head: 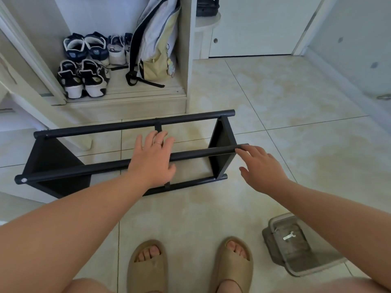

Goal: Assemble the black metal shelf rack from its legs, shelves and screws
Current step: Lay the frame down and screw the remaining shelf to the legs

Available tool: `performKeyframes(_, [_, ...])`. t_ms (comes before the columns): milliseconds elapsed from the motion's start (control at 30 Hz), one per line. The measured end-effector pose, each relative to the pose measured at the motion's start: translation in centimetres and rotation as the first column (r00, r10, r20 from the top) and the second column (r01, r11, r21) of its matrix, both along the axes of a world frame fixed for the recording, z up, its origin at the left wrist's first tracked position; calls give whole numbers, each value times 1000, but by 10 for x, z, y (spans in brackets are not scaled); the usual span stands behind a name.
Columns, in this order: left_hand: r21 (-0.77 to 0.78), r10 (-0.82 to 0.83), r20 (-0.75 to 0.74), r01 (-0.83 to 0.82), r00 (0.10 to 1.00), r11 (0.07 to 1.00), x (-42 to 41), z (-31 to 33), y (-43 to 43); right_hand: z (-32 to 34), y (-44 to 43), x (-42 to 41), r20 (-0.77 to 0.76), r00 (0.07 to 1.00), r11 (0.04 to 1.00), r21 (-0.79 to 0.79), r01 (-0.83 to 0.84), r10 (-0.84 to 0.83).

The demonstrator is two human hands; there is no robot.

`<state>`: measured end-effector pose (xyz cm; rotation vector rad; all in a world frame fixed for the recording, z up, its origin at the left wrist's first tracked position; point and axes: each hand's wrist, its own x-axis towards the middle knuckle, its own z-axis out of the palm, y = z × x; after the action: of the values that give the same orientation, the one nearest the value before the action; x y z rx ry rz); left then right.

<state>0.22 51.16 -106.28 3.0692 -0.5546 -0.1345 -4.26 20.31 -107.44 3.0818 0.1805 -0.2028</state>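
The black shelf rack lay sideways on the floor, its tubes running left-right beneath me: left grip spread open over mid-tube, right grip open, touching the tube's right end.

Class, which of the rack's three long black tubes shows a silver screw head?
The middle tube, under the left hand: the screw head sits in its left end. The far tube and the lowest tube show none.

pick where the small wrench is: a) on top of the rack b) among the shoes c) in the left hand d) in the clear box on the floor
d: the wrench lies inside the clear box, which stands on the floor beside the right slipper.
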Motion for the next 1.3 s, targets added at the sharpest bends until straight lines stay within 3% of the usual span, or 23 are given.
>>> performKeyframes(100, [-29, -230, 108, 234, 967, 972, -10, 1, -49, -4, -39, -28, -108, 993, 998, -52, 36, -42])
performKeyframes(167, [-48, -376, 89, 381, 922, 923, -18, -6, -81, -10, -65, -46, -222, 974, 995, -94, 30, -50])
performKeyframes(333, [-56, -577, -116, 575, 808, 816, -36, -39, -158, -36, -123, -80, -533, 824, 981, -91, 172, -193])
performKeyframes(433, [-36, -650, -235, 662, 723, 749, -50, -65, -195, -63, -151, -97, -641, 722, 962, -109, 250, -261])
performKeyframes(567, [-27, -666, -389, 714, 637, 699, -65, -100, -232, -110, -181, -115, -675, 654, 916, -81, 394, -341])
performKeyframes(767, [-156, -682, -459, 704, 570, 693, -83, -146, -270, -176, -188, -121, -682, 631, 851, 26, 525, -369])
performKeyframes(1000, [-249, -713, -420, 685, 561, 685, -89, -176, -274, -215, -176, -127, -657, 716, 875, 177, 450, -236])
performKeyframes(1300, [-258, -706, -410, 669, 577, 697, -89, -175, -275, -225, -178, -132, -600, 778, 970, 15, 244, -187])
